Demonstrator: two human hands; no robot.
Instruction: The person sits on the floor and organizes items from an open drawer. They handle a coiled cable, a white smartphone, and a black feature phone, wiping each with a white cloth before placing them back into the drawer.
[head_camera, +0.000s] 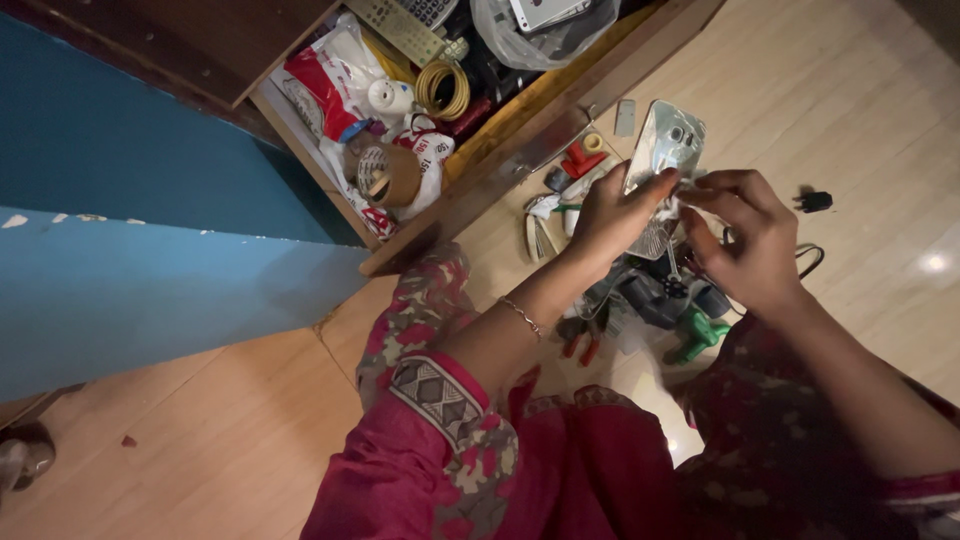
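1. your left hand (612, 215) and right hand (748, 238) both pinch the clear phone case (665, 150), at 1 o'clock above the tool pile (650, 295).
2. thin fingertip hold; it could slip onto the pliers (580, 345) at 6 o'clock.

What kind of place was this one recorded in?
Most likely a room in a home. The person sits on a wooden floor beside an open wooden drawer crammed with household odds and ends. Small tools and plugs lie scattered below the left hand and right hand, which hold a clear phone case.
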